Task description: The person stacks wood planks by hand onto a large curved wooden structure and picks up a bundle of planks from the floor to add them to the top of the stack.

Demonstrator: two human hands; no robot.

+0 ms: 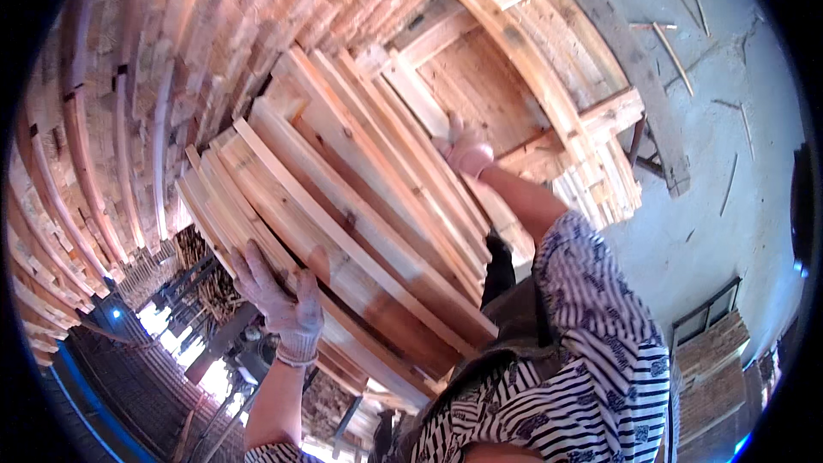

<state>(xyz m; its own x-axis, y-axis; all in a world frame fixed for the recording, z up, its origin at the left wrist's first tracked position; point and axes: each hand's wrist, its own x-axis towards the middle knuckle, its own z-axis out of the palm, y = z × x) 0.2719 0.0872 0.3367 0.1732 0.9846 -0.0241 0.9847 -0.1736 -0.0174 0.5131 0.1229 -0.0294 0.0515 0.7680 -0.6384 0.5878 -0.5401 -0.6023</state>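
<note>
A stack of long, pale wooden boards [369, 206] lies slantwise in front of me, its layers uneven. My left hand [287, 304], in a light glove, rests against the left edge of the stack with its fingers stretched and thumb apart. My right hand [470, 153], also gloved, reaches across to the far right side of the stack. Its thumb and fingers close over the edge of a narrow wooden board [416, 96]; the fingertips are partly blurred.
A tall wall of stacked timber [214, 26] rises at the far left. Beyond my right hand stands another wood pile with crosspieces [514, 43]. Thin wood strips [673, 56] are scattered on the grey floor [729, 120]. Brown boards [711, 377] lean at the lower right.
</note>
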